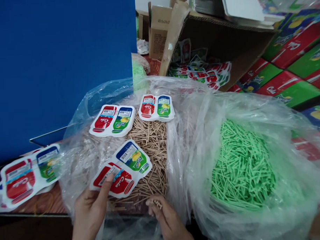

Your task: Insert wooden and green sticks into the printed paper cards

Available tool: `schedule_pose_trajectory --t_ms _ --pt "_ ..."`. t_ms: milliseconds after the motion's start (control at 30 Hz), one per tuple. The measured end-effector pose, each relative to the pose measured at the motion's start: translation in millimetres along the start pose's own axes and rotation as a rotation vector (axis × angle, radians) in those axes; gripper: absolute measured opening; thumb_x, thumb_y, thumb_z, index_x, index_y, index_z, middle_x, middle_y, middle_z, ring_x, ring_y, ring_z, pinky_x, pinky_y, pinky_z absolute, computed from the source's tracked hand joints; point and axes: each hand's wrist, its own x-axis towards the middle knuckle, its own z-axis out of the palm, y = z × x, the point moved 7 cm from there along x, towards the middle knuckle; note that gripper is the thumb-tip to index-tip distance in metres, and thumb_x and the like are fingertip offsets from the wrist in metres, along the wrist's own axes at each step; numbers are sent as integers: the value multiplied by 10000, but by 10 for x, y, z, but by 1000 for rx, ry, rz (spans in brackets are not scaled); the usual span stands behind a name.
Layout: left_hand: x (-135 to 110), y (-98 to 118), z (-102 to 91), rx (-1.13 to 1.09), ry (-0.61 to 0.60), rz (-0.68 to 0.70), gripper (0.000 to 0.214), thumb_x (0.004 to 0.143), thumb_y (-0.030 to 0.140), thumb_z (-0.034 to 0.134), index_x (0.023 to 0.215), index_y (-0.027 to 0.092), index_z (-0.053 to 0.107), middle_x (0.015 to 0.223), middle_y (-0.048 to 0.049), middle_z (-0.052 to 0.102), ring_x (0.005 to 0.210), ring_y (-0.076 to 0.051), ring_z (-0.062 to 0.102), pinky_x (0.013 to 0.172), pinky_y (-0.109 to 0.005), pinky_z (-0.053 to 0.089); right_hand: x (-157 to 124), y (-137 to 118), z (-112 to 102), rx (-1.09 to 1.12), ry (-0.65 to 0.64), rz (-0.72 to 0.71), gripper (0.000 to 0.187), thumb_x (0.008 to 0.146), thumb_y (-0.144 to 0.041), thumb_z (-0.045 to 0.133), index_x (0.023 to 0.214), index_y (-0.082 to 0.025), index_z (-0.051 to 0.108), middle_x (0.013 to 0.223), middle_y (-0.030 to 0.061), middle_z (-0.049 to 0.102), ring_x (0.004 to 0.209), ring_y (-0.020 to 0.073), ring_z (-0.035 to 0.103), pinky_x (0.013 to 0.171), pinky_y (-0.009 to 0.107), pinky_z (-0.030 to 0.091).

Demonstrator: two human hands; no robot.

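Note:
My left hand (91,210) pinches a stack of printed cards (122,168) at its lower left end, thumb on top. The cards are die-cut, with a red Cola half and a green-and-blue Sprite half, and are held tilted over loose tan sticks (153,148). To the right, my right hand (166,217) is closed around a small bunch of tan sticks (157,204), their ends showing at the curled fingers. Two more stacks of the same cards (112,120) rest at the back of the stick pile.
Clear plastic bags surround the tan sticks and, at right, a heap of green sticks (242,166). More cards (30,173) lie at the left table edge. Behind stands an open cardboard box (170,46) with cards inside. A blue panel (60,60) and stacked Cola cartons (284,77) flank it.

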Motion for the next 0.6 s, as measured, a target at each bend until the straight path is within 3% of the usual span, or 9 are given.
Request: schedule_pose_trajectory --t_ms 200,467,600 --pt "11 -140 236 -23 -231 -47 325 536 416 837 738 184 733 564 39 732 572 -205 706 556 -244 589 4 -37 -56 12 8 -17 385 993 -490 258 1057 -231 536 789 5 528 737 140 535 711 260 433" --pt "-55 -197 418 -168 -302 -198 447 546 484 832 822 151 721 580 3 744 544 -231 707 513 -292 592 -30 12 -81 7 19 -28 340 1003 -439 274 1055 -230 538 784 2 530 733 135 530 717 248 435" --pt "-47 -228 471 -177 -409 -216 465 659 529 752 914 142 718 626 -17 752 571 -235 709 519 -301 588 -32 41 -94 0 30 -10 340 1000 -453 274 1064 -247 537 778 -5 527 727 134 528 709 245 432"
